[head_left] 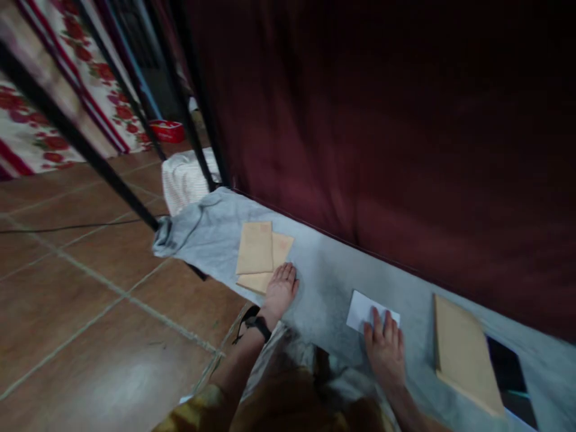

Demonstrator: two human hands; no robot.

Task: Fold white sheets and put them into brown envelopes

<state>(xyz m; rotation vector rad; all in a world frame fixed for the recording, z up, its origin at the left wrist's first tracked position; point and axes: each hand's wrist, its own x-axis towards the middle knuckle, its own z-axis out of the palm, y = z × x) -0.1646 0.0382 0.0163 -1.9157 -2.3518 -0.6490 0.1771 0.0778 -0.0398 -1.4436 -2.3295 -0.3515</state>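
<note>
Two brown paper envelopes overlap on a grey cloth-covered surface, the upper envelope (254, 249) lying across the lower envelope (282, 245). My left hand (281, 285) rests flat by their near right corner, its fingers extended and touching the lower one's edge. Further right lies a small white sheet of paper (359, 310), which may be folded. The fingertips of my right hand (386, 345) press on its near right part, fingers spread. To the right of that hand is a pile of brown envelopes (465, 354).
A dark flat object (508, 375) with a teal mark lies beside the pile. Behind the grey cloth (315, 261) hangs a dark red curtain (337, 150). Black metal bars (90, 141) rise at the left. A red basket (166, 131) and a cable (81, 226) are on the tiled floor.
</note>
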